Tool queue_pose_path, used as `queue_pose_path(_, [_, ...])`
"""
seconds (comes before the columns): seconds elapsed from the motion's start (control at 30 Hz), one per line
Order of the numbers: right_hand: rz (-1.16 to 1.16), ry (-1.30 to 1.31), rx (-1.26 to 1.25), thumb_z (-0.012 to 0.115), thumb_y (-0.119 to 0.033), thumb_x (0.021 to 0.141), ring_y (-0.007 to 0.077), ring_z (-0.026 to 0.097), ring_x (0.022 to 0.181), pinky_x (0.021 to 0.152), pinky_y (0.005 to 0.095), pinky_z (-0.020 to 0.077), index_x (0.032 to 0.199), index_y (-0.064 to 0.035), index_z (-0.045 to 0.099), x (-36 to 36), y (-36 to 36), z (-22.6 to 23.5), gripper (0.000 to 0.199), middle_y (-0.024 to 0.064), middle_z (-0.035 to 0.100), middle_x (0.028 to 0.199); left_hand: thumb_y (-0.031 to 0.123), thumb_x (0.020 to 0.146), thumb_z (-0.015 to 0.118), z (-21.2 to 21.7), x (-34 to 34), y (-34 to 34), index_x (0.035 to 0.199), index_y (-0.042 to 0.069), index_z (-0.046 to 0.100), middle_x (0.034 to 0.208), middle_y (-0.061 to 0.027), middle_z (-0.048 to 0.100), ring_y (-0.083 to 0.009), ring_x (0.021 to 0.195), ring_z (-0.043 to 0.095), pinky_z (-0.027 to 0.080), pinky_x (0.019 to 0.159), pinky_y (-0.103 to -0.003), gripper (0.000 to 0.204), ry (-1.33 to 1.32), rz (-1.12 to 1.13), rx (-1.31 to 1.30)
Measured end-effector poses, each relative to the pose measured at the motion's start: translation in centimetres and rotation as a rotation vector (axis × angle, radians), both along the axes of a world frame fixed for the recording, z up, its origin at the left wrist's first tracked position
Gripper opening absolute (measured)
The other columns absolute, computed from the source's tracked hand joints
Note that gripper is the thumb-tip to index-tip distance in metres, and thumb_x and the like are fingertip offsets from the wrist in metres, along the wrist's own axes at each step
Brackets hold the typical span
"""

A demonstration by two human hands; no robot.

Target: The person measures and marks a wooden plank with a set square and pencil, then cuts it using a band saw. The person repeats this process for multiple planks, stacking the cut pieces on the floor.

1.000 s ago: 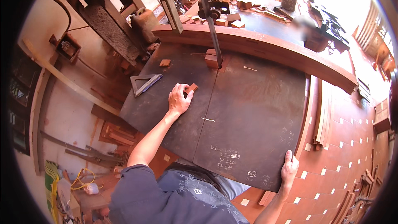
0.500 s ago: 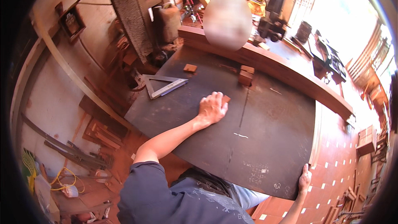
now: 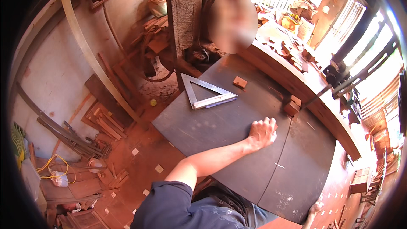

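Observation:
My left hand (image 3: 262, 133) rests on the dark machine table (image 3: 229, 148), fingers curled over a small reddish wood block, of which only a sliver shows past the fingertips. My right hand (image 3: 316, 208) grips the table's near right corner. Just right of my left hand a thin slot runs across the table. Beyond it, small wood blocks (image 3: 292, 106) sit by the slot's far end, against a long wooden beam (image 3: 305, 82). Another small block (image 3: 240, 82) lies farther left. A metal triangle square (image 3: 212, 98) lies on the table's left part.
A rough upright column (image 3: 185, 12) rises behind the table. A blurred oval covers part of the far side. Offcuts (image 3: 290, 53) are scattered beyond the beam. At left, curved strips and wood pieces (image 3: 106, 121) lean on the wall; a yellow cord (image 3: 57, 163) lies lower down.
The view has swung left, so the table and both hands appear farther right and lower. My left hand stays over the block, and my right hand stays at the table corner.

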State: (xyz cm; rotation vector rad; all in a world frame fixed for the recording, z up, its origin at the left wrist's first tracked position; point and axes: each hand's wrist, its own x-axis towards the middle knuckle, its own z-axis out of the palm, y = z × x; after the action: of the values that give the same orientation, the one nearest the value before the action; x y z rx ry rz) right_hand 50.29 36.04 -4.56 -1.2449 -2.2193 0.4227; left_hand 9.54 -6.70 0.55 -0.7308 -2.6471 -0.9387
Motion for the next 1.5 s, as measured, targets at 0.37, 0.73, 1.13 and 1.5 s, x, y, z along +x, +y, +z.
queue_pose_path(0.37, [0.070, -0.069, 0.174, 0.055, -0.044, 0.112, 0.0178, 0.050, 0.067, 0.066, 0.0421, 0.0458, 0.098, 0.0109, 0.071, 4.0, 3.6, -2.3, 0.059, 0.0121, 0.063, 0.068, 0.030, 0.091, 0.069, -0.1, -0.3, 0.8, 0.102, 0.008, 0.063, 0.093, -0.0142, 0.071, -0.0326, 0.077, 0.077, 0.062, 0.062, -0.045, 0.026, -0.012, -0.005, -0.050])
queue_pose_path(0.73, [0.102, -0.025, -0.045, 0.057, -0.040, 0.111, 0.0194, 0.031, 0.059, 0.057, 0.0445, 0.0283, 0.068, 0.0054, 0.049, 1.2, -3.4, 2.7, 0.063, 0.0101, 0.038, 0.056, 0.028, 0.089, 0.081, 2.8, -7.2, -2.7, 0.124, 0.010, 0.067, 0.125, -0.0145, 0.061, -0.0347, 0.108, 0.071, 0.064, 0.083, -0.048, 0.042, 0.077, 0.216, -0.161])
queue_pose_path(1.13, [0.121, 0.072, -0.126, 0.061, -0.037, 0.111, 0.0116, 0.026, 0.059, 0.052, 0.0404, 0.0216, 0.064, -0.0004, 0.039, 1.3, -3.3, 2.5, 0.064, 0.0012, 0.026, 0.058, 0.024, 0.074, 0.093, 5.9, -16.6, 6.8, 0.144, 0.006, 0.060, 0.151, -0.0161, 0.058, -0.0332, 0.144, 0.051, 0.040, 0.123, -0.042, 0.079, -0.119, -0.585, -0.041])
queue_pose_path(1.5, [0.106, 0.086, -0.175, 0.063, -0.033, 0.110, 0.0119, 0.026, 0.060, 0.052, 0.0405, 0.0222, 0.065, 0.0006, 0.040, 1.2, -3.6, 2.9, 0.060, 0.0023, 0.026, 0.059, 0.014, 0.075, 0.092, 5.0, -21.3, 2.4, 0.135, 0.010, 0.060, 0.129, -0.0127, 0.071, -0.0283, 0.126, 0.066, 0.050, 0.111, -0.039, 0.069, -0.173, -0.582, 0.029])
